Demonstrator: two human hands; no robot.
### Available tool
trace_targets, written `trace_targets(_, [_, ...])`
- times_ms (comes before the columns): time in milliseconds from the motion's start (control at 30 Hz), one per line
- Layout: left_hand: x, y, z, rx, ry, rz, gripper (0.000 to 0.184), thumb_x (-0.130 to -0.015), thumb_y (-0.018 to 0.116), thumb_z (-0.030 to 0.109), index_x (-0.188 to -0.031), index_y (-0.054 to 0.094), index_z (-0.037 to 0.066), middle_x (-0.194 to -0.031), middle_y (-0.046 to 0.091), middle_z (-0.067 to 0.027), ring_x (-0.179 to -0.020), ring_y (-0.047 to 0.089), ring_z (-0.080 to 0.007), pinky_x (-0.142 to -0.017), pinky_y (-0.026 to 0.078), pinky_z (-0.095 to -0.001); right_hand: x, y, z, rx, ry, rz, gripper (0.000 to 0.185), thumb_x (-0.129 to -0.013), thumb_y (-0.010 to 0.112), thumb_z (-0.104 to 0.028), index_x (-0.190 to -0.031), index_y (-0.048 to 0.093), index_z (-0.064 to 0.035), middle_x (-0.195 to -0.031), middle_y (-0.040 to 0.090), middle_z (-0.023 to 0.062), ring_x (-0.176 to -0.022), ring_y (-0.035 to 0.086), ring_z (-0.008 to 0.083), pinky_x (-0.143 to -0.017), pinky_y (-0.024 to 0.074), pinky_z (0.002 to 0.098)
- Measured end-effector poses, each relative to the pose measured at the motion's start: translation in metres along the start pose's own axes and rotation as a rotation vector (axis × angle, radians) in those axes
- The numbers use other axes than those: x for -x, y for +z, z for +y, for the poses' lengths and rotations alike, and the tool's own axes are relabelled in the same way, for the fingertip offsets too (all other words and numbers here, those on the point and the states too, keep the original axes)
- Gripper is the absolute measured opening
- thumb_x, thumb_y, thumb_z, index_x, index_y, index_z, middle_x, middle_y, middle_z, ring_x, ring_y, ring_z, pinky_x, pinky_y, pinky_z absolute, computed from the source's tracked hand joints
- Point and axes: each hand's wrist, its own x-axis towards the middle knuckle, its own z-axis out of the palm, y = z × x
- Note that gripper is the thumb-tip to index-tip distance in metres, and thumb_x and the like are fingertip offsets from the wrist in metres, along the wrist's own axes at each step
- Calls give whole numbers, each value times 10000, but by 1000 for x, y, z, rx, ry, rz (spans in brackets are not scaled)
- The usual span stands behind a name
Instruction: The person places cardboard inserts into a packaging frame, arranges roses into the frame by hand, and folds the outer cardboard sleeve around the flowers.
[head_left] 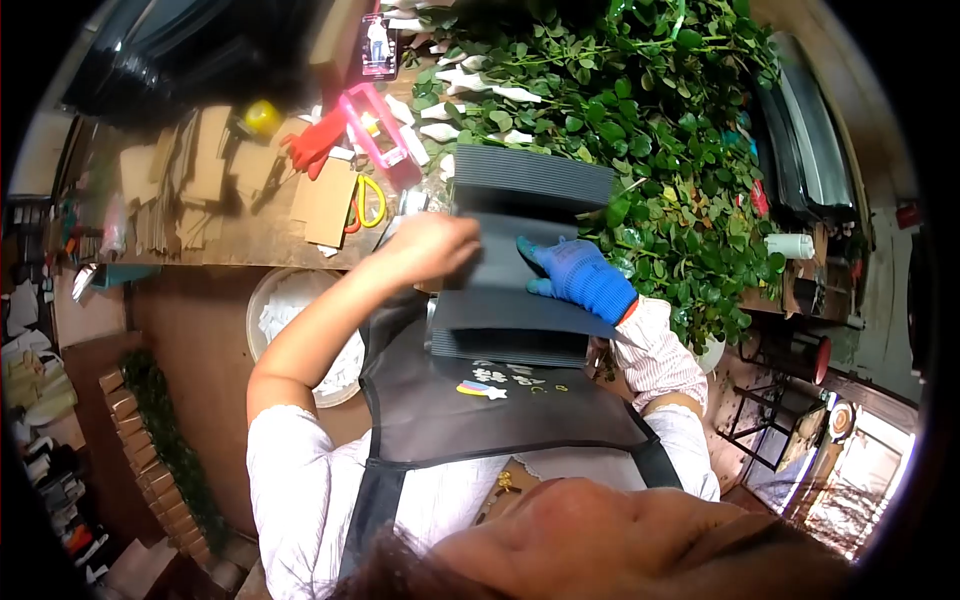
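A dark grey folded sheet with ribbed end panels lies in front of me, partly on the table's edge and partly against my apron. On its middle panel rests my right hand, in a blue glove, fingers stretched out and apart. My left hand is bare and closed at the sheet's left edge, slightly blurred. Whatever its fingers hold is hidden. Yellow-and-red scissors lie on the table beyond my left hand, near a brown cardboard piece and a pink tape dispenser.
Leafy green stems, several tipped with white wraps, cover the table's right side. Cardboard pieces, a red glove and a phone lie on the left. A white bucket stands below the table edge.
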Motion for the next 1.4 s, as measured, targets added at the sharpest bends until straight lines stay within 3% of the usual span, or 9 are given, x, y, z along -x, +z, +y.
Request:
trace_targets(67, [-15, 36, 0, 79, 296, 142, 535, -945, 632, 417, -1354, 571, 78, -1390, 565, -219, -1279, 550, -376, -1056, 456, -470, -8, 1, 2, 65, -34, -15, 657, -932, 606, -484, -1470, 496, -124, -1123, 711, 179, -1049, 686, 346, -894, 532, 474])
trace_targets(233, [-24, 73, -20, -106, 380, 80, 813, -918, 547, 611, -1587, 350, 196, -1660, 219, -196, -1535, 205, -360, -1238, 152, -525, 20, -32, 6, -570, -181, -141, 627, -895, 655, -513, -1340, 606, -73, -1089, 706, 186, -1003, 684, 355, -889, 535, 466])
trace_targets(467, [-23, 79, -23, -196, 413, 173, 838, -880, 579, 591, -1590, 343, 213, -1657, 226, -197, -1531, 227, -357, -1237, 174, -516, 10, 18, -53, -47, -149, 176, 518, -809, 742, -392, -1228, 640, -105, -1060, 659, 152, -1024, 647, 351, -917, 504, 458])
trace_targets(633, [-23, 82, -24, -597, 393, 176, 800, -899, 608, 473, -1600, 311, 226, -1670, 195, -188, -1546, 193, -344, -1256, 133, -511, -20, -32, -79, -384, -519, 410, 436, -851, 697, -283, -1248, 634, -114, -1123, 674, 141, -1005, 652, 353, -884, 502, 479])
trace_targets(667, [-42, 126, -39, -477, 396, 401, 781, -956, 564, 443, -1623, 238, 201, -1684, 162, -163, -1555, 174, -318, -1264, 119, -477, -49, -48, -96, -517, -641, 538, 427, -856, 687, -261, -1253, 632, -114, -1138, 676, 141, -1009, 651, 354, -879, 501, 482])
trace_targets(967, [-44, 123, -36, 887, 280, 45, 758, -1006, 524, 453, -1623, 221, 133, -1680, 209, -123, -1539, 215, -276, -1262, 138, -422, -348, 26, -177, 291, -613, 941, 319, -841, 611, -183, -1153, 612, -115, -1347, 595, 149, -1202, 572, 320, -1010, 441, 481])
trace_targets(1067, [-31, 104, -30, 951, 356, 51, 746, -981, 568, 444, -1598, 295, 124, -1652, 291, -116, -1522, 257, -290, -1262, 139, -415, -275, -45, -189, 420, -665, 432, 205, -821, 626, -207, -1019, 605, -158, -1266, 633, 74, -1167, 588, 272, -968, 467, 376])
trace_targets(1200, [-35, 93, -31, 250, 338, -14, 757, -917, 647, 442, -1539, 395, 93, -1585, 390, -169, -1493, 304, -329, -1246, 186, -446, -195, -81, -161, 207, -791, 1035, 206, -824, 647, -226, -1022, 693, -192, -1220, 654, 47, -1167, 606, 243, -912, 505, 374])
trace_targets(1400, [-22, 88, -20, 116, 199, -101, 838, -924, 606, 615, -1517, 411, 55, -1562, 382, -220, -1445, 342, -422, -1212, 249, -503, -55, -95, -89, -391, -504, 1034, 343, -858, 757, -280, -1176, 728, -156, -1009, 724, 89, -868, 700, 267, -740, 553, 374])
